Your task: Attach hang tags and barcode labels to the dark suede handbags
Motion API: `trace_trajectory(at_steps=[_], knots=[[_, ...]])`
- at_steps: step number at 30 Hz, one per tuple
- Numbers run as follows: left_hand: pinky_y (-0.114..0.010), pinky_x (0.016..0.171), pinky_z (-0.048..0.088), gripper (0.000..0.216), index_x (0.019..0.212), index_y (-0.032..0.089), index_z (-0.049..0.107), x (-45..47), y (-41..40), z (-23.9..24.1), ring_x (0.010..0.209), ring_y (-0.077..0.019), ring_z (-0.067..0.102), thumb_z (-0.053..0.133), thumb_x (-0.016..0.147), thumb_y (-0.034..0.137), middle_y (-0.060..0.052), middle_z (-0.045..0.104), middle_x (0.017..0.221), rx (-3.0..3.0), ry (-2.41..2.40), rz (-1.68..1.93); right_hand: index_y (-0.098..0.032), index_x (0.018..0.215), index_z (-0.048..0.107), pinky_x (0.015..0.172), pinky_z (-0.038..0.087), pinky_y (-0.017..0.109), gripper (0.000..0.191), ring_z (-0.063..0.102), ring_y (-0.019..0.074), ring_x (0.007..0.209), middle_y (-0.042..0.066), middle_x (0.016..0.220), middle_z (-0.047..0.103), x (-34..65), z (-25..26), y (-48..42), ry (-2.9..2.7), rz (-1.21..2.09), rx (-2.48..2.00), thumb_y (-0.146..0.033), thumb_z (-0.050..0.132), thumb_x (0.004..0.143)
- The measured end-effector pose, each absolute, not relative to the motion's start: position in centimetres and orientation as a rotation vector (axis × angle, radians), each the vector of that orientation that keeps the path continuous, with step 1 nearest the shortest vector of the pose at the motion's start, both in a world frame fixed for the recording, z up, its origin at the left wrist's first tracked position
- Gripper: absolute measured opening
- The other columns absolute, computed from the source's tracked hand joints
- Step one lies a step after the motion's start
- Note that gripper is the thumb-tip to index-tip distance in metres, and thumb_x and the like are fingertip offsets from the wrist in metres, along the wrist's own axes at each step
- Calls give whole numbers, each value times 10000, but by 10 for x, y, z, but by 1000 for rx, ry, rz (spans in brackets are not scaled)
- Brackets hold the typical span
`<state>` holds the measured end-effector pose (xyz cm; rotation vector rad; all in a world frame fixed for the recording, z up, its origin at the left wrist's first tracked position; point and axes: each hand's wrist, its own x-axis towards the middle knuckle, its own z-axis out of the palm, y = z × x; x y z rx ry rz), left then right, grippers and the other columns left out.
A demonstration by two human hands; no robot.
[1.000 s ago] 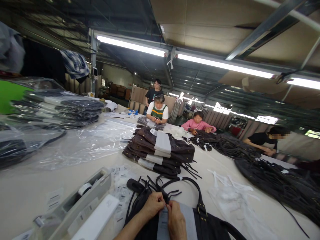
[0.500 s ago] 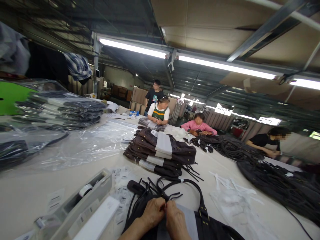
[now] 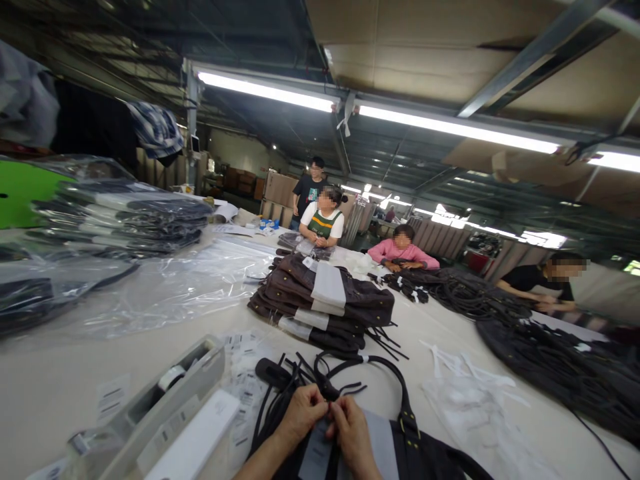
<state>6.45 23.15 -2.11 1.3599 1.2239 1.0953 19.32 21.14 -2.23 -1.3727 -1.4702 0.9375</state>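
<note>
The left hand and the right hand met at their fingertips over a dark bag that lay at the near edge of the worktop. Both hands were pinched narrow on a thin black cord where it crossed the grey paper band wrapped around that bag; whether each hand truly gripped the cord could not be told for sure. The bag's curved handle arched just beyond the hands, with loose black straps fanned out beside it. Left of the bag sat a grey tape dispenser, with small printed labels scattered between the two. Beyond the bag stood a stack of folded brown bags. Right of the bag lay white paper strips, and farther that way a heap of black straps. Other people worked at the far side of the worktop, well apart from the bag.
</note>
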Motion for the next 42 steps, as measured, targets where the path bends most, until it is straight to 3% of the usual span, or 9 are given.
trace_trajectory(at_steps=[5, 11, 18, 27, 33, 42], knots=[[-220, 438, 284, 164, 573, 171, 444, 62, 228, -19, 434, -80, 389, 552, 562, 294, 45, 462, 493, 1329, 1160, 1105, -192, 614, 506, 458, 347, 230, 323, 455, 125, 406, -23, 428, 525, 194, -26, 213, -1290, 1025, -1328, -498, 537, 711], [-220, 424, 293, 191, 625, 175, 445, 62, 227, -20, 406, -83, 418, 538, 606, 340, 50, 483, 509, 1314, 1108, 1106, -170, 652, 524, 381, 173, 197, 369, 289, 66, 333, -33, 421, 521, 195, -32, 211, -1144, 1179, -1298, -534, 581, 677], [-218, 463, 346, 228, 721, 137, 592, 61, 223, -18, 466, -80, 446, 546, 651, 348, 2, 597, 648, 1375, 1048, 1041, -155, 684, 553, 401, 238, 196, 308, 359, 73, 380, -35, 452, 542, 195, -15, 202, -1163, 1136, -1296, -459, 593, 703], [-221, 547, 351, 229, 784, 147, 630, 60, 225, -28, 562, -97, 454, 576, 694, 350, 19, 571, 650, 1363, 1070, 1003, -147, 731, 554, 391, 287, 155, 262, 485, 60, 447, -26, 615, 608, 198, -11, 201, -968, 1208, -1267, -396, 618, 679], [-257, 706, 394, 180, 721, 155, 649, 56, 223, -24, 730, -147, 545, 557, 707, 310, -18, 614, 734, 1500, 1039, 1025, -149, 711, 560, 384, 265, 167, 269, 398, 55, 386, -37, 504, 565, 196, -13, 200, -1085, 1179, -1307, -416, 593, 707], [-259, 641, 371, 164, 620, 150, 585, 56, 224, -21, 652, -137, 498, 498, 665, 282, -2, 537, 650, 1534, 1060, 1032, -186, 659, 544, 420, 276, 217, 272, 407, 103, 388, -40, 439, 522, 194, -34, 206, -1253, 1048, -1356, -449, 553, 727]])
